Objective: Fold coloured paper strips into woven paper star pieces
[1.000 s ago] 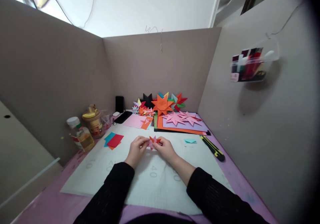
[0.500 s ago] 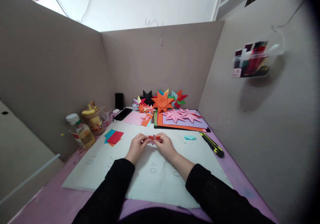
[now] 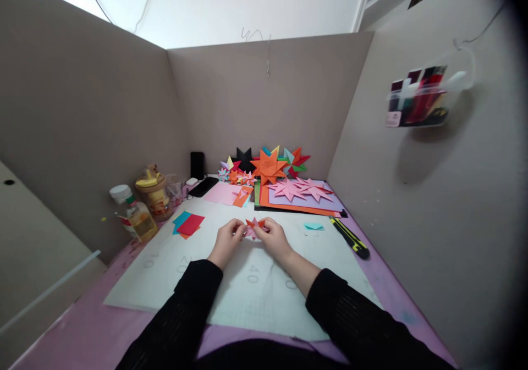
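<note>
A small folded paper star in orange and pink is held just above the white sheet, between my two hands. My left hand pinches its left edge. On its right side, my right hand grips it, the thumb lying across its front. Fingers cover both sides of the star. To the left lie red, blue and orange paper squares. A folded light-blue paper piece rests to the right of my hands.
A yellow-black box cutter lies along the right edge. Finished paper stars and stacked coloured sheets are at the back. A bottle, a yellow-lidded jar and a black phone stand or lie left.
The paper star has tilted, so more of its points and its pink lower part show. Both hands stay in nearly the same place. The view has shifted slightly.
</note>
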